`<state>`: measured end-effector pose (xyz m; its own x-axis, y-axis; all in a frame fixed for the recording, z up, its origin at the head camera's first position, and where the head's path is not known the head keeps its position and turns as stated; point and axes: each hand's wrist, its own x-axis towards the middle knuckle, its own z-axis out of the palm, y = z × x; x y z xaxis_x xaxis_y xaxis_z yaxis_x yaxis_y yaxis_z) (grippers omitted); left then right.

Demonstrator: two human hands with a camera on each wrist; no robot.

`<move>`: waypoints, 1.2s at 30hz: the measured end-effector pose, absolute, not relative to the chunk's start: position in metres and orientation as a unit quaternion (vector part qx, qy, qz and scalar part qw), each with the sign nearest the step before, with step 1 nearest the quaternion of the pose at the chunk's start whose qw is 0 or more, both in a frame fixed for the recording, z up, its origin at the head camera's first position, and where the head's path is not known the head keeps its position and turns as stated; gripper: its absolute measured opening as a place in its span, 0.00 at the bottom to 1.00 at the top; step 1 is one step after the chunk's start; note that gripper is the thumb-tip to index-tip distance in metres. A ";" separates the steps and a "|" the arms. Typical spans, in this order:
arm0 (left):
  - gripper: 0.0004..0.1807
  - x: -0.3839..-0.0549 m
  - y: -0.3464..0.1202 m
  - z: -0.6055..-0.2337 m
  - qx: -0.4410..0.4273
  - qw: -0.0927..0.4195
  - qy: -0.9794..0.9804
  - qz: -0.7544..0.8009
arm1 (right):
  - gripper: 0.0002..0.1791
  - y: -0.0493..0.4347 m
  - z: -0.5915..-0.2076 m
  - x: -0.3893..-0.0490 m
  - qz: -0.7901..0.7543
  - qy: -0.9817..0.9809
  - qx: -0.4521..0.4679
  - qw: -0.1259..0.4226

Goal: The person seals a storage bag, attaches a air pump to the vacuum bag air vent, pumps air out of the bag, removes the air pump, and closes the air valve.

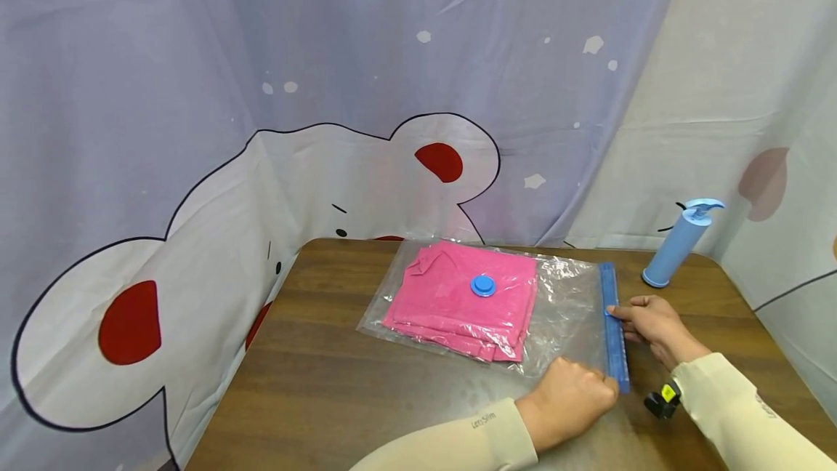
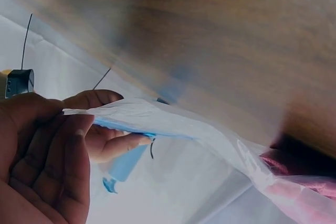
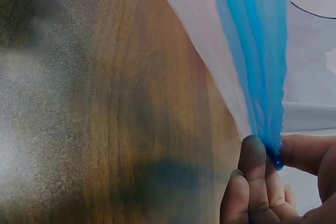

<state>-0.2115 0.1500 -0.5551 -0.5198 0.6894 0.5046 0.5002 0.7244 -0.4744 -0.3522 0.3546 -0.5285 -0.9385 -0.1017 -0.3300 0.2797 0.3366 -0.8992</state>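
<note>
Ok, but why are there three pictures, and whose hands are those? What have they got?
They're a person's, not a robot's. The big picture comes from a head camera; the others, from the left and right wrists. On the wooden table lies a see-through bag with pink cloth inside and a round blue disc on top. A blue pump stands far right. The left hand has the bag's near edge in its grip; the right hand pinches the blue strip along the bag's end.
</note>
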 end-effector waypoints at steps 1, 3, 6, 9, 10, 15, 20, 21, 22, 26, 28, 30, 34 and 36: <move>0.12 -0.211 0.150 -0.555 -0.346 0.347 -0.861 0.136 | 0.36 0.354 -0.528 -0.352 -0.571 0.802 0.057 0.166; 0.12 -0.212 0.150 -0.555 -0.347 0.346 -0.861 0.136 | 0.36 0.355 -0.530 -0.355 -0.571 0.802 0.057 0.166; 0.12 -0.212 0.150 -0.555 -0.347 0.346 -0.861 0.138 | 0.29 0.356 -0.530 -0.357 -0.574 0.799 0.050 0.172; 0.12 -0.211 0.151 -0.554 -0.346 0.345 -0.861 0.139 | 0.23 0.358 -0.529 -0.359 -0.569 0.801 0.046 0.180; 0.12 -0.211 0.151 -0.554 -0.346 0.345 -0.862 0.139 | 0.21 0.358 -0.528 -0.359 -0.567 0.802 0.044 0.181; 0.12 -0.210 0.151 -0.555 -0.345 0.347 -0.861 0.140 | 0.23 0.359 -0.529 -0.362 -0.570 0.800 0.040 0.182; 0.12 -0.211 0.151 -0.557 -0.346 0.348 -0.860 0.140 | 0.35 0.358 -0.529 -0.362 -0.572 0.800 0.044 0.177; 0.12 -0.211 0.151 -0.557 -0.346 0.348 -0.860 0.139 | 0.37 0.358 -0.529 -0.361 -0.570 0.801 0.044 0.177; 0.12 -0.211 0.151 -0.557 -0.345 0.349 -0.860 0.138 | 0.38 0.358 -0.529 -0.361 -0.569 0.802 0.044 0.177; 0.13 -0.209 0.151 -0.557 -0.345 0.350 -0.859 0.139 | 0.38 0.358 -0.529 -0.361 -0.567 0.803 0.047 0.175; 0.13 -0.209 0.151 -0.556 -0.346 0.350 -0.859 0.140 | 0.37 0.359 -0.530 -0.362 -0.570 0.802 0.044 0.174; 0.12 -0.209 0.151 -0.555 -0.345 0.350 -0.860 0.140 | 0.38 0.359 -0.530 -0.362 -0.572 0.801 0.043 0.172; 0.12 -0.209 0.151 -0.554 -0.344 0.350 -0.861 0.138 | 0.40 0.359 -0.531 -0.363 -0.576 0.799 0.040 0.168; 0.12 -0.209 0.152 -0.553 -0.342 0.350 -0.861 0.138 | 0.42 0.359 -0.530 -0.364 -0.575 0.800 0.039 0.168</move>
<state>-0.2093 0.1516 -0.5533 -0.5207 0.6861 0.5081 0.4929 0.7275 -0.4773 -0.3636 0.3589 -0.5305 -0.9403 -0.1302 -0.3145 0.2565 0.3365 -0.9061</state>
